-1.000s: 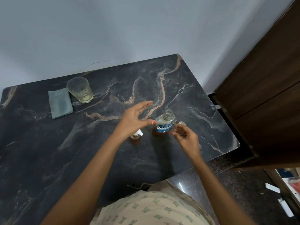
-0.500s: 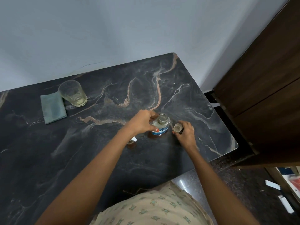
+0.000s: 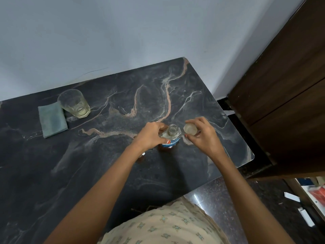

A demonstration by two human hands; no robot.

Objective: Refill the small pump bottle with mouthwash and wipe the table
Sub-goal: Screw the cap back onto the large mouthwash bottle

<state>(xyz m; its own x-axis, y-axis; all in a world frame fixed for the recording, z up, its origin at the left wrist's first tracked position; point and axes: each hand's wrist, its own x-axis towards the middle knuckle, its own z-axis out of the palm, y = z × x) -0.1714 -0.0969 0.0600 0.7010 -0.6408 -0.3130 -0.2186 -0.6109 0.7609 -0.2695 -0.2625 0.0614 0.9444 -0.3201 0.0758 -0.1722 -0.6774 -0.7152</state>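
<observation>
The mouthwash bottle (image 3: 171, 136), clear with a blue label and brown liquid, stands upright on the dark marble table (image 3: 105, 164) with its neck uncapped. My left hand (image 3: 151, 136) grips its shoulder from the left. My right hand (image 3: 202, 136) holds the clear cap (image 3: 189, 129) just right of the neck, lifted off the table. The small pump bottle (image 3: 142, 154) is almost wholly hidden under my left wrist; only a white bit and a brown edge show. A folded grey-green cloth (image 3: 52, 119) lies at the far left.
A drinking glass (image 3: 73, 103) with a little pale liquid stands beside the cloth. The wall runs behind the table. A dark wooden cabinet (image 3: 281, 103) stands close to the table's right edge. Small items lie on the floor at lower right.
My left hand came down from above and closed on the mouthwash bottle. My right hand picked the cap up from the table and raised it beside the neck.
</observation>
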